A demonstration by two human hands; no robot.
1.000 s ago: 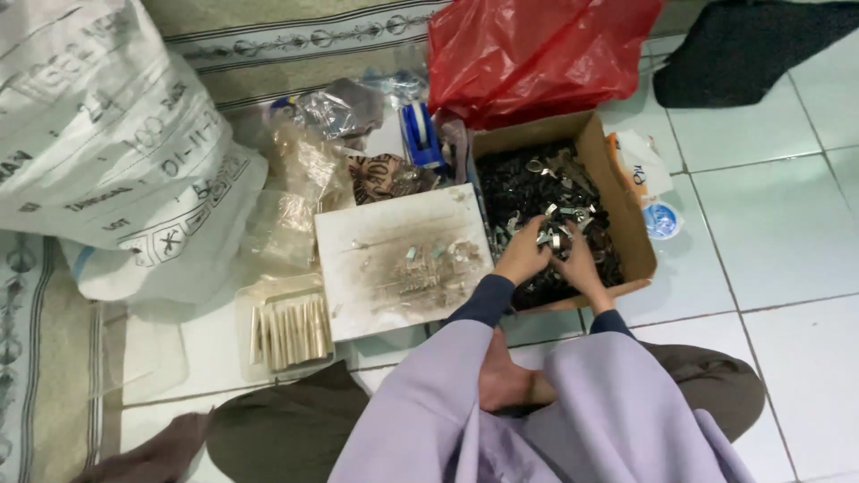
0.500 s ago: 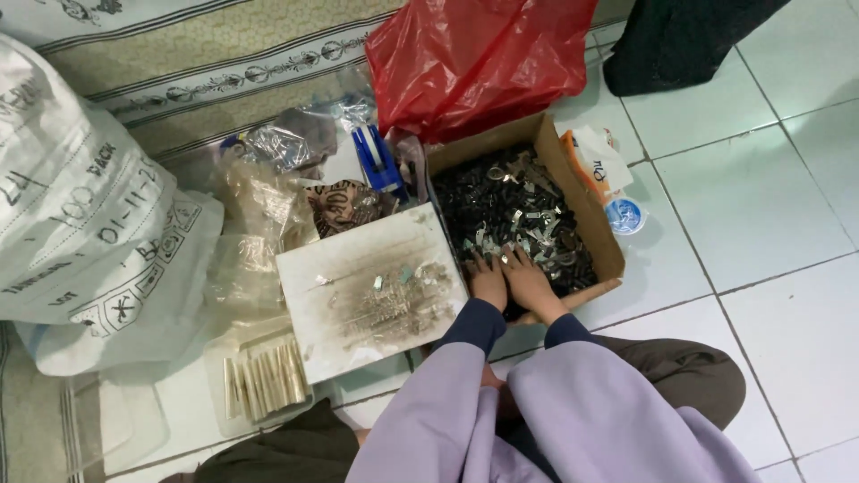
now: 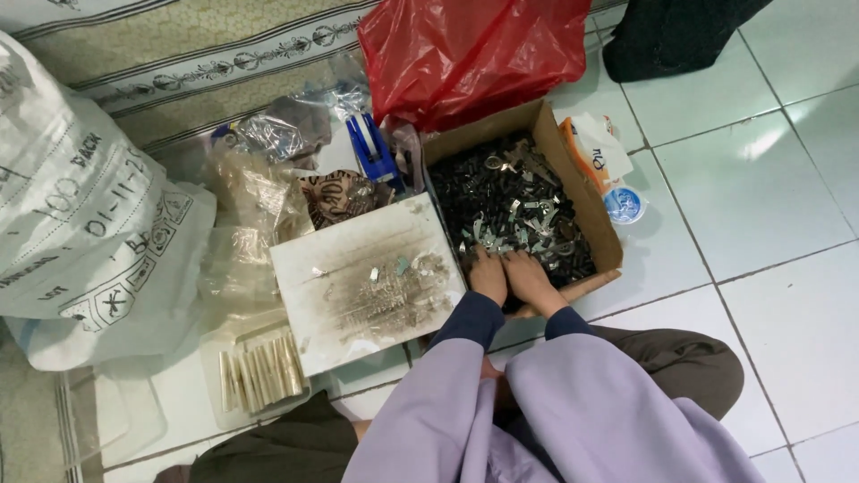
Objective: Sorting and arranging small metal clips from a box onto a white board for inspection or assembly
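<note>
Filling the cardboard box [image 3: 586, 210] is a heap of small dark and silvery metal pieces [image 3: 514, 210], and both hands now lie low at its near edge, pressed side by side into the heap. A second ago they were raised over the middle of the box, working a few bright pieces between the fingers; half a second ago they had already dropped toward the near wall, and here they are lower, so picking has given way to digging or gathering in the pile. The left hand [image 3: 489, 275] is palm down with its fingers buried among the pieces, and the right hand [image 3: 528, 275] touches it, likewise curled down; whether either has closed on anything I cannot tell, since the fingertips are hidden. Just left of the box lies a stained white board [image 3: 340, 295] scattered with small bright bits. Beyond it sit clear plastic bags [image 3: 255, 192], a row of pale sticks [image 3: 259, 368], a red bag [image 3: 465, 49] and a white woven sack [image 3: 80, 215].
</note>
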